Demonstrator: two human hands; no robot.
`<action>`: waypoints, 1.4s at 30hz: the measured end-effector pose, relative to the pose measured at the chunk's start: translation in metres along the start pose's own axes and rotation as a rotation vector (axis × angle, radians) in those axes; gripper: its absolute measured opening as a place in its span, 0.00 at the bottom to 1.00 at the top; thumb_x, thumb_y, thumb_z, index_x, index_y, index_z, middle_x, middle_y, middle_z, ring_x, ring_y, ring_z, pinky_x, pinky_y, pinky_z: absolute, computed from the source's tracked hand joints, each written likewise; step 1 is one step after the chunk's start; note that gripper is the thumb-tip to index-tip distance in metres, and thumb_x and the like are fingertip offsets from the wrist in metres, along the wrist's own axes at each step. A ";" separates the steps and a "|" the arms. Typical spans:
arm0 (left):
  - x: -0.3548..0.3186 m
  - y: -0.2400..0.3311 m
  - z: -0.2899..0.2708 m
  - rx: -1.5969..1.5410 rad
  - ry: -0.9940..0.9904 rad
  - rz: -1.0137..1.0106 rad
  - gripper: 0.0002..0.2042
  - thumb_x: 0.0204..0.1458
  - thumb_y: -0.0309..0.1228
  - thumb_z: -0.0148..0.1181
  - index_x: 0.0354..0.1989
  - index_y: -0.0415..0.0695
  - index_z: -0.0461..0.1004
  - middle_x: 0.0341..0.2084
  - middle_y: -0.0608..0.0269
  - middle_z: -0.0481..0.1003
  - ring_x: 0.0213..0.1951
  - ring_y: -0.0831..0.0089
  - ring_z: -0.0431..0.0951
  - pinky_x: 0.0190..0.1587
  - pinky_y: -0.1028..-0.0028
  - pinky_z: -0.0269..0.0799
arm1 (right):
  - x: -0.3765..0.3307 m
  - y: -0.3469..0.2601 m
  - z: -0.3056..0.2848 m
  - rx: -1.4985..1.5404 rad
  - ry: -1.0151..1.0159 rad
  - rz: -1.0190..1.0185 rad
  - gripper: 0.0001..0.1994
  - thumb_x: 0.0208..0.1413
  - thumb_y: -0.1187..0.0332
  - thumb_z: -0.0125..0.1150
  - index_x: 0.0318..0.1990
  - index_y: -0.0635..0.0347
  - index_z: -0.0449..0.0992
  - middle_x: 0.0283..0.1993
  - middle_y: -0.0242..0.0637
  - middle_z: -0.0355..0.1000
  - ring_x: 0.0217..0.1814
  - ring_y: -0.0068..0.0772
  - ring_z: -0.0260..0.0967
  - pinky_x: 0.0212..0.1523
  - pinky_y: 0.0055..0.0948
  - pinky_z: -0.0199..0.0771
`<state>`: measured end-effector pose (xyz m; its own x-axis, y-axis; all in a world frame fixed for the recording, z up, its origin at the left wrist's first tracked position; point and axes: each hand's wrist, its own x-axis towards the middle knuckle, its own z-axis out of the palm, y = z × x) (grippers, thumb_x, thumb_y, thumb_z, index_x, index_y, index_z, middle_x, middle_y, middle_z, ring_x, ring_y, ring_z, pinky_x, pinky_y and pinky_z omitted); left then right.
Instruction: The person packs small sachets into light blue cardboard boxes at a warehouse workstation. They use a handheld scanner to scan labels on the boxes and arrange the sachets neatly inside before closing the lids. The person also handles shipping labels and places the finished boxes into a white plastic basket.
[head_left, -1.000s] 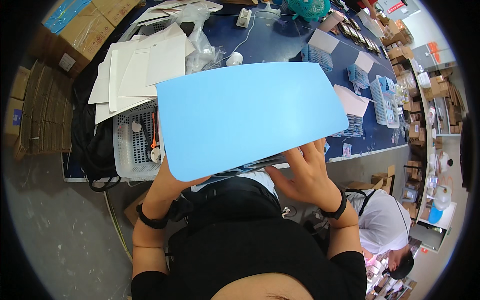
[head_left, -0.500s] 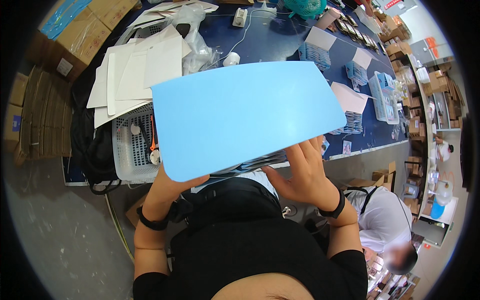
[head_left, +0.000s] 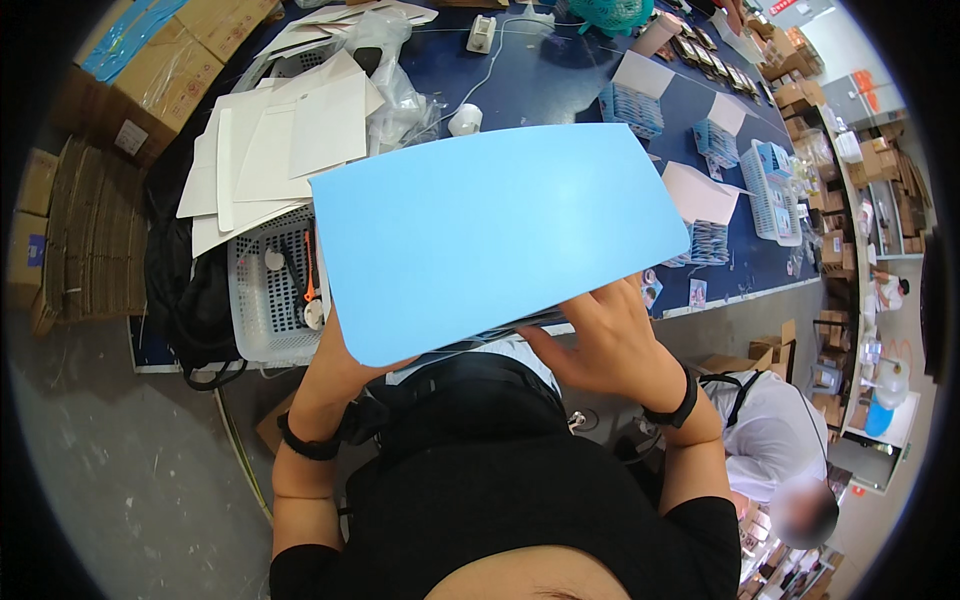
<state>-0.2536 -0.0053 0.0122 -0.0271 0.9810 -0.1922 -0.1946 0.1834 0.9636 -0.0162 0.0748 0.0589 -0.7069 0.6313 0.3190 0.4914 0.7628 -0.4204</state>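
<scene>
A wide light blue cardboard box lid [head_left: 500,240] is raised in front of me and covers most of what lies behind it. Under its lower edge a row of thin dark-edged packets [head_left: 475,340] shows in part. My left hand [head_left: 340,365] supports the box from its left end; its fingers are hidden behind the blue panel. At the right end, my right hand [head_left: 605,335] is curved around the box, thumb by the packets and fingertips partly out of sight under the panel.
White cardboard sheets [head_left: 265,150] overlap a white basket [head_left: 265,345] with tools at the left. Opened boxes of packets [head_left: 630,108] and another basket [head_left: 770,200] stand on the blue table's right side. A co-worker [head_left: 765,430] sits close at my right.
The box lid has shifted very slightly right. My right thumb has moved up and left, closer to the packets, while my left thumb has slipped out of sight behind the panel.
</scene>
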 end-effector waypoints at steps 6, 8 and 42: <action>0.000 0.003 0.002 0.013 0.047 0.023 0.45 0.32 0.36 0.71 0.60 0.39 0.51 0.54 0.57 0.59 0.57 0.66 0.57 0.58 0.68 0.52 | 0.005 0.001 -0.001 -0.032 0.009 -0.029 0.30 0.31 0.65 0.68 0.48 0.58 0.68 0.47 0.44 0.62 0.51 0.46 0.57 0.50 0.45 0.49; 0.002 0.007 0.002 -0.016 0.028 -0.061 0.51 0.30 0.34 0.70 0.63 0.40 0.41 0.53 0.55 0.57 0.56 0.65 0.58 0.57 0.65 0.55 | 0.008 0.003 -0.002 -0.016 -0.016 -0.018 0.31 0.32 0.64 0.69 0.49 0.60 0.66 0.47 0.45 0.62 0.50 0.47 0.58 0.49 0.45 0.50; 0.002 -0.005 0.010 -0.375 -0.012 0.027 0.31 0.52 0.40 0.51 0.60 0.37 0.50 0.54 0.53 0.60 0.55 0.69 0.62 0.54 0.71 0.62 | 0.012 -0.022 0.022 -0.035 0.318 -0.440 0.09 0.29 0.71 0.61 0.24 0.54 0.75 0.38 0.31 0.71 0.40 0.29 0.66 0.42 0.31 0.58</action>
<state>-0.2428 -0.0035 0.0093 -0.0262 0.9862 -0.1632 -0.5396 0.1234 0.8328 -0.0470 0.0623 0.0532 -0.6633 0.2587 0.7022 0.2042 0.9653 -0.1627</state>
